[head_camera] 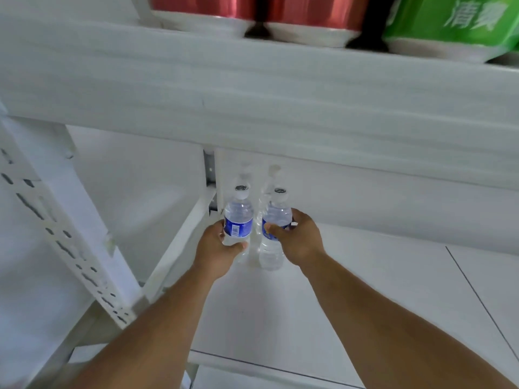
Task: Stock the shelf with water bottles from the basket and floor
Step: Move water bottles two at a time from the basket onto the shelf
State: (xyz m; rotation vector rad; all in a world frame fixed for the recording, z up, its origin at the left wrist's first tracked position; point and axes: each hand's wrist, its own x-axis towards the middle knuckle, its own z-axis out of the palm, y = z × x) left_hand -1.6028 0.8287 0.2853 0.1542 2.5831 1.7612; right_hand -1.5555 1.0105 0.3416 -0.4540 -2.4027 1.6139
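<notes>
Two clear water bottles with blue labels and white caps stand upright at the back left of the white shelf board (351, 276). My left hand (217, 252) is wrapped around the left bottle (238, 217). My right hand (299, 238) grips the right bottle (273, 220) at its label. The two bottles stand side by side, a small gap between them, both resting on the board. Behind them, more bottles (268, 181) show faintly near the back wall; these may be reflections. The basket and the floor are out of view.
A thick white shelf edge (252, 94) overhangs the bottles. Red packs (252, 12) and a green pack (449, 23) sit above it. A slotted white upright (70, 242) stands at left. A seam (477, 293) crosses the board at right.
</notes>
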